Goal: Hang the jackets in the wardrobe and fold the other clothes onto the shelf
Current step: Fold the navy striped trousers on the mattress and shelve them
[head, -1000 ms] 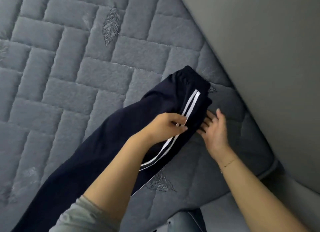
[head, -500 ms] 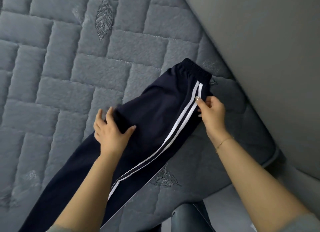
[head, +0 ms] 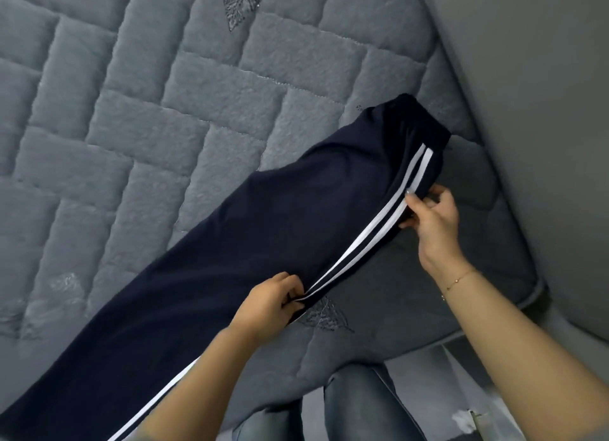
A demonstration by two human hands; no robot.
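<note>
Left hand [head: 267, 304] newly at trousers' [head: 250, 243] striped edge, pinching.

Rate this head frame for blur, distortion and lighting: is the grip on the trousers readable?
Head view: soft, even light, no glare; wide-angle lens bends the quilted bedcover lines. Slight blur on the left hand, yet both it and the right hand clearly pinch the striped edge of the navy trousers. Lower right corner is smeared.

Matt cloth trousers [head: 270, 229], fuzzy quilted bedcover [head: 164, 117]
</note>
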